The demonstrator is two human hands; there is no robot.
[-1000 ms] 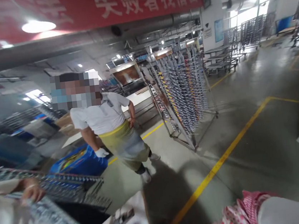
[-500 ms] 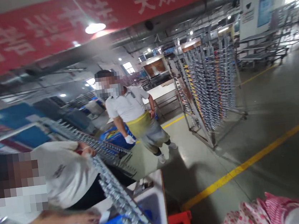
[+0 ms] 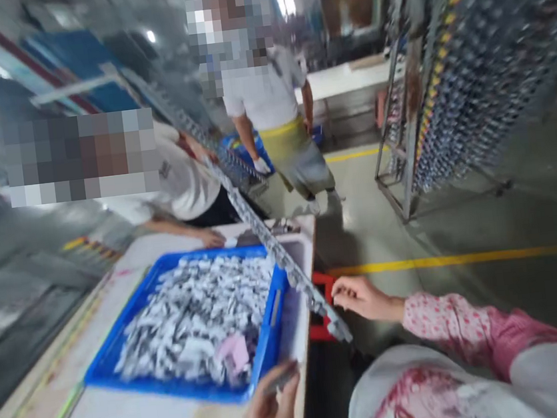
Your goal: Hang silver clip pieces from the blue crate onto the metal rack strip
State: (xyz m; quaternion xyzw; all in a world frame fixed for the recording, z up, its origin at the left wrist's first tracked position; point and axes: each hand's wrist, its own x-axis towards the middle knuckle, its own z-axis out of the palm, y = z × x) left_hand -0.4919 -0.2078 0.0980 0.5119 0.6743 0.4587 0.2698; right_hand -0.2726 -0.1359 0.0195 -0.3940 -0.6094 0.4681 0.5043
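So the right hand (image 3: 361,297) is pinching the near end of that long metal rack strip (image 3: 266,234) that runs over the blue bin (image 3: 124,357) of small parts, fingers mostly closed. Left hand (image 3: 272,414) grips a small dark piece (image 3: 280,378) at the table edge. Looks like loading pieces onto the strip, next needs steady lining up

Left hand (image 3: 272,414) cut off below
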